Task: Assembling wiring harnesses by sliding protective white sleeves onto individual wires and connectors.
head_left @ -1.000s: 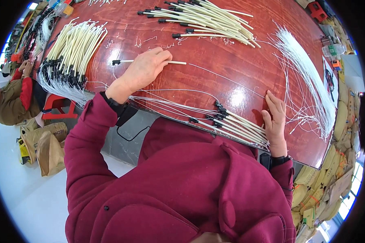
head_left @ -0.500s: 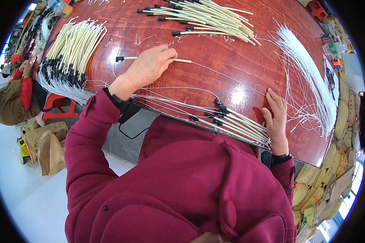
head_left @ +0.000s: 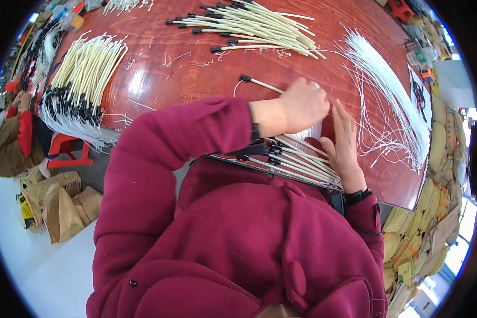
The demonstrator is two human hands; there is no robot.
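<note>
My left hand (head_left: 305,106) reaches across to the right, its fingers closed around a thin cream tube (head_left: 266,85). A black connector (head_left: 245,78) sits on the tube's left end, with a thin white wire curving down from it. The tube's other end is hidden by my left hand. Close beside it, my right hand (head_left: 345,146) rests on the table with fingers stretched and thumb apart; any wire under its fingertips is too fine to make out. Several similar tubes (head_left: 307,162) with black connectors lie below, along the table's near edge, partly behind my right hand.
On the red-brown table (head_left: 159,79) a large pile of cream tubes (head_left: 270,32) lies at the back. A bundle of tubes (head_left: 87,66) is at the left, white wires (head_left: 389,87) at the right. Another person (head_left: 16,127) works at the far left near a red stool (head_left: 69,151).
My left hand has moved right, bringing the tube with it, and now is close to my right hand. My right hand stays in nearly the same place on the table.
</note>
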